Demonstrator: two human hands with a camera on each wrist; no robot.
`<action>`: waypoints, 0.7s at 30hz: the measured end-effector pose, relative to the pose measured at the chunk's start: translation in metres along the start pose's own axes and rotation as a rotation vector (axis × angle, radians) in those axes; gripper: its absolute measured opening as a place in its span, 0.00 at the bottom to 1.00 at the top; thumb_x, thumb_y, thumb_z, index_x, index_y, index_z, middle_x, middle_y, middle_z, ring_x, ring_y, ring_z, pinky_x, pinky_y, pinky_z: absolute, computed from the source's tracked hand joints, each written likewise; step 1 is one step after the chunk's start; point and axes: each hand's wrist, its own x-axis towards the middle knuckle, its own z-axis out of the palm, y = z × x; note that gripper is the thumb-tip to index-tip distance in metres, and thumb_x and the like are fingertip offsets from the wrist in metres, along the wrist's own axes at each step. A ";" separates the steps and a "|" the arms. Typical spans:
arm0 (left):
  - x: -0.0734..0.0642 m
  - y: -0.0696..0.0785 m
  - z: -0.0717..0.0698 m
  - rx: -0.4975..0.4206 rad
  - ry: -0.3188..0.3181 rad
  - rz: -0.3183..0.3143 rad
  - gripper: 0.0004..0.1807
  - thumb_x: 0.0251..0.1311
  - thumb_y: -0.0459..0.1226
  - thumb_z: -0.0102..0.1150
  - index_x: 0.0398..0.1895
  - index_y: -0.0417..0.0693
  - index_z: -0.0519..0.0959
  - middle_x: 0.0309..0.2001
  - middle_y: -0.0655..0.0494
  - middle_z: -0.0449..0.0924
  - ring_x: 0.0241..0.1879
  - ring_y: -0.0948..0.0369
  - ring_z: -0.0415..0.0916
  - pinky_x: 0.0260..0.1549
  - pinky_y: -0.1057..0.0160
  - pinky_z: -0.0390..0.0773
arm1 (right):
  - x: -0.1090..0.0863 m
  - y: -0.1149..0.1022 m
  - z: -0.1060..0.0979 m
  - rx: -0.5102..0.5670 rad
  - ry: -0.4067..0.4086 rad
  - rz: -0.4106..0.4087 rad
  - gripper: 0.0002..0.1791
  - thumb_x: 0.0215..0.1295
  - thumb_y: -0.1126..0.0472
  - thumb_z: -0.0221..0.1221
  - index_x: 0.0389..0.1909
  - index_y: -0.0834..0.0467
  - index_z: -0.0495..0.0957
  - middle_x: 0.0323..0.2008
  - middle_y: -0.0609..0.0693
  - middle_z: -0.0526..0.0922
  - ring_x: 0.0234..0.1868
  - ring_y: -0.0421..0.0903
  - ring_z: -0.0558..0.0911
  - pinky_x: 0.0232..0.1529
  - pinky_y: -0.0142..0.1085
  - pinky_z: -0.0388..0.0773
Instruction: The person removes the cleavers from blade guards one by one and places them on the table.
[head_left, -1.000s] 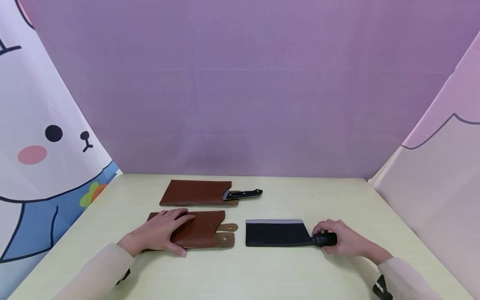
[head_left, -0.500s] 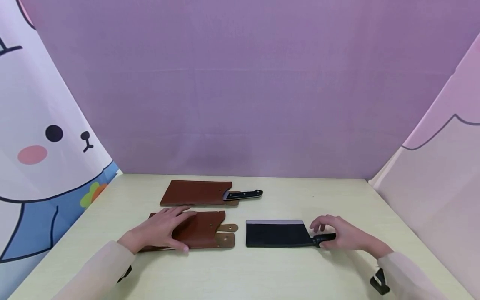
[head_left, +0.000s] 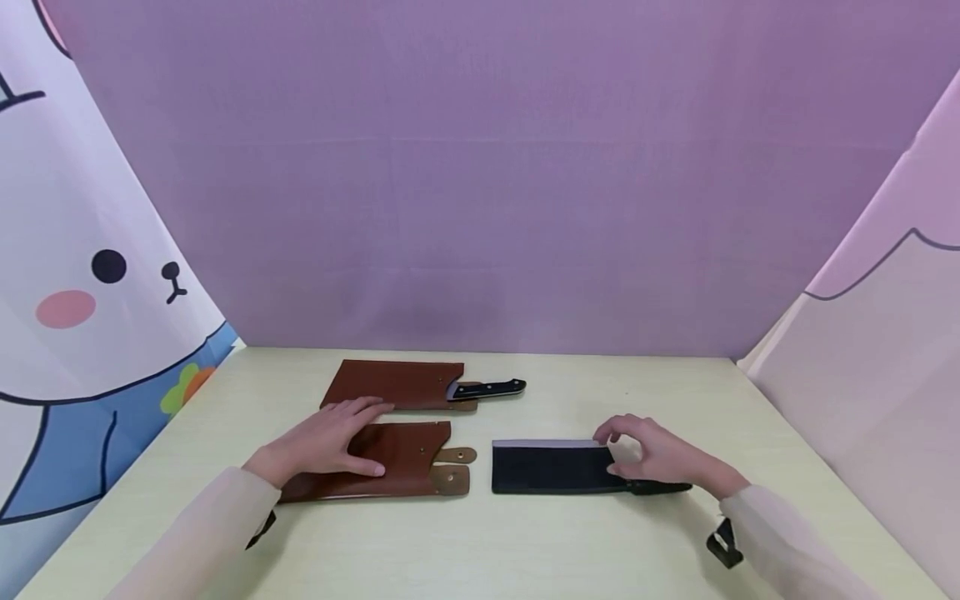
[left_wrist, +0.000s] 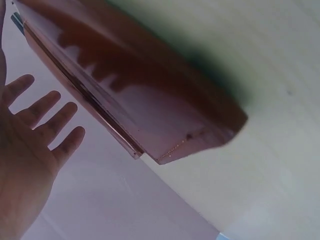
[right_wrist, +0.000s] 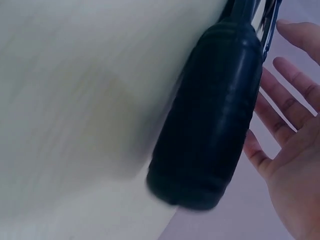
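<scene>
My left hand (head_left: 322, 446) is held with fingers spread over the front brown leather knife sheath (head_left: 412, 450). In the left wrist view a gap shows between those fingers and the glossy sheath (left_wrist: 145, 100). A cleaver (head_left: 551, 469) with a black blade and pale edge lies flat to the right, its handle pointing right. My right hand (head_left: 656, 458) hovers over the joint of blade and handle, fingers loosely bent and holding nothing. The right wrist view has the ribbed black handle (right_wrist: 210, 115) in front, the hand apart behind it.
Behind the front sheath lies a second brown sheath (head_left: 390, 382) with a knife in it, its black riveted handle (head_left: 491, 389) sticking out to the right. Purple cloth (head_left: 480, 183) hangs along the table's far edge, with printed cloth (head_left: 67, 250) at the left.
My right hand has let go of the cleaver's handle, risen and shifted left toward the blade. My left hand has lifted and moved slightly away from me. Sheaths and cleaver have stayed put.
</scene>
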 end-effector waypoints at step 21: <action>0.033 -0.015 -0.003 0.039 0.002 -0.049 0.44 0.46 0.61 0.60 0.64 0.47 0.64 0.60 0.44 0.67 0.57 0.45 0.67 0.52 0.42 0.66 | 0.071 -0.011 0.016 -0.077 -0.050 0.078 0.20 0.54 0.61 0.62 0.48 0.60 0.74 0.45 0.53 0.78 0.46 0.51 0.74 0.46 0.45 0.63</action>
